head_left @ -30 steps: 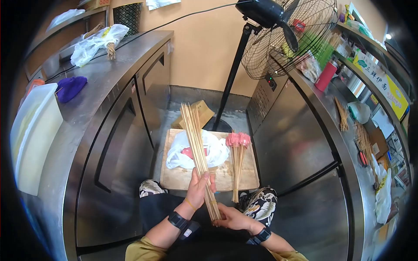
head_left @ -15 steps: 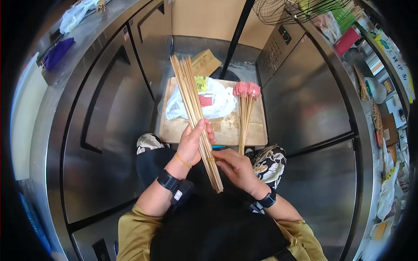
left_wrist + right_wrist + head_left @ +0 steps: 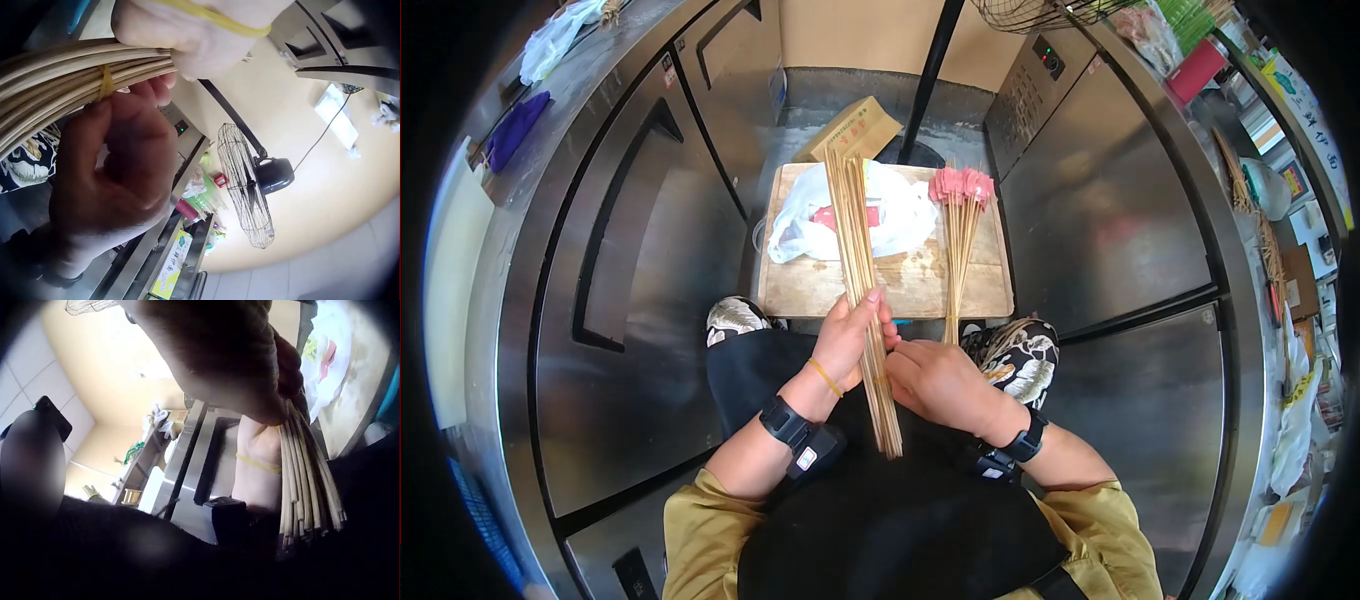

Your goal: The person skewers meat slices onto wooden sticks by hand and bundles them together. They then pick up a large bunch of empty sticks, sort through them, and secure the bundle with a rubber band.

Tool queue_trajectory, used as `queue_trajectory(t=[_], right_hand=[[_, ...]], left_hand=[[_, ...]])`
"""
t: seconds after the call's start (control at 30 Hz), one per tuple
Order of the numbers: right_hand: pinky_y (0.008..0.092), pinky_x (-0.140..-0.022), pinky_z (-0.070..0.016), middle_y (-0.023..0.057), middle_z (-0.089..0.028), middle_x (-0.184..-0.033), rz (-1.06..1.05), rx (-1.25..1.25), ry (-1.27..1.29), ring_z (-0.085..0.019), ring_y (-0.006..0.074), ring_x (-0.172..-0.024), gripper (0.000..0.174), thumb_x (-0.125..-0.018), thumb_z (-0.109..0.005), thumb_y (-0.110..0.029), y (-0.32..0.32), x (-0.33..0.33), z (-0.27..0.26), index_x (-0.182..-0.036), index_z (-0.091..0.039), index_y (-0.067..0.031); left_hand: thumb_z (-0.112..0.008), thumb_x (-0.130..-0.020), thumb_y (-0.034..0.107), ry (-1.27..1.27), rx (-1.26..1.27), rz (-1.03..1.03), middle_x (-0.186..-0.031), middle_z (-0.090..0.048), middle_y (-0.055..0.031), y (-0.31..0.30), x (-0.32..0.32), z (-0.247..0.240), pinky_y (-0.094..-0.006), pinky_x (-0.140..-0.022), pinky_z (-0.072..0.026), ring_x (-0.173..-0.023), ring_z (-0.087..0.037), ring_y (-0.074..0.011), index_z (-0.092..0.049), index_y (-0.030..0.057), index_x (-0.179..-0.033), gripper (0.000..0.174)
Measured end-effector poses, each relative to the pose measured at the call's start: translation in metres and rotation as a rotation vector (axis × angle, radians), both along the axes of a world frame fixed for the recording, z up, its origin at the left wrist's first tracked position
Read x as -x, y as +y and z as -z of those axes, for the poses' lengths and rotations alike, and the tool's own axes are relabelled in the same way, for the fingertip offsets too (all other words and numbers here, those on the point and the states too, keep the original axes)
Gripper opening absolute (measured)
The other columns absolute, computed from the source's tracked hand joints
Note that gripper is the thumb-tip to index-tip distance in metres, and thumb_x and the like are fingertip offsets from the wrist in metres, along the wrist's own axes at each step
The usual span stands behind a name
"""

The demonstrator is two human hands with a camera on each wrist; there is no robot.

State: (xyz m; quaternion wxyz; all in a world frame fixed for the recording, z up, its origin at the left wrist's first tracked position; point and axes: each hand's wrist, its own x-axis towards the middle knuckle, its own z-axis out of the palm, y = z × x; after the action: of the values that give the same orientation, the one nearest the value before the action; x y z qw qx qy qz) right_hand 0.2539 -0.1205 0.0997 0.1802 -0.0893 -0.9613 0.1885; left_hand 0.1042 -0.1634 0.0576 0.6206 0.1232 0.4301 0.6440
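Note:
My left hand (image 3: pixel 843 342) grips a bundle of bamboo skewers (image 3: pixel 855 235) around its middle, the thumb lying across the front. A yellow rubber band (image 3: pixel 107 83) goes around the bundle. At that band, the thumb and index finger of my right hand (image 3: pixel 945 385) pinch it against the sticks, as the left wrist view shows. The blunt lower ends of the skewers (image 3: pixel 306 506) fan out in the right wrist view. Beyond the hands, a second bundle, skewers with pink pieces (image 3: pixel 962 188) on their tips, lies on a wooden board (image 3: pixel 800 290).
A white plastic bag (image 3: pixel 800 222) with something pink in it lies on the board. Behind stands a cardboard box (image 3: pixel 860 130) beside the fan's black pole (image 3: pixel 930 80). Steel cabinets (image 3: pixel 640 250) line the left, with more steel cabinets (image 3: pixel 1110 200) on the right.
My right hand has moved up from the bundle's lower end to the rubber band. The bundle stands more upright, and the head view has tilted down.

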Motion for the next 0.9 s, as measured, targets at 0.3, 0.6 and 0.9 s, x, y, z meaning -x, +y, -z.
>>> queue_trajectory(t=[0.3, 0.6, 0.9], right_hand=[[0.0368, -0.060, -0.0483, 0.0089, -0.054, -0.074, 0.023, 0.185, 0.003, -0.058, 0.0274, -0.070, 0.008, -0.076, -0.058, -0.008, 0.000, -0.009, -0.006, -0.079, -0.051, -0.0045], [0.0329, -0.055, -0.0463, 0.0061, -0.049, -0.068, -0.017, -0.115, 0.057, -0.054, 0.0208, -0.062, 0.015, -0.068, -0.060, -0.009, -0.005, -0.009, -0.002, -0.071, -0.046, -0.0072], [0.0226, -0.054, -0.0400, 0.0004, -0.053, -0.065, -0.018, 0.946, 0.004, -0.049, 0.0080, -0.059, 0.005, -0.075, -0.061, -0.002, 0.003, -0.014, -0.009, -0.076, -0.056, -0.0031]], left_hand=[[-0.048, -0.095, 0.027, -0.026, 0.012, -0.062, -0.076, -0.048, -0.0008, 0.001, 0.003, 0.005, -0.0256, -0.060, -0.0448, -0.065, -0.047, -0.0114, -0.046, 0.0085, -0.095, 0.018], [-0.050, -0.095, 0.027, -0.060, 0.019, -0.012, -0.075, -0.049, -0.0006, 0.000, -0.001, 0.008, -0.0267, -0.057, -0.0458, -0.063, -0.048, -0.0110, -0.046, 0.0109, -0.092, 0.017], [-0.049, -0.095, 0.026, -0.192, -0.036, -0.059, -0.075, -0.047, -0.0014, 0.004, 0.004, 0.004, -0.0257, -0.055, -0.0430, -0.060, -0.045, -0.0108, -0.046, 0.0081, -0.094, 0.018]])
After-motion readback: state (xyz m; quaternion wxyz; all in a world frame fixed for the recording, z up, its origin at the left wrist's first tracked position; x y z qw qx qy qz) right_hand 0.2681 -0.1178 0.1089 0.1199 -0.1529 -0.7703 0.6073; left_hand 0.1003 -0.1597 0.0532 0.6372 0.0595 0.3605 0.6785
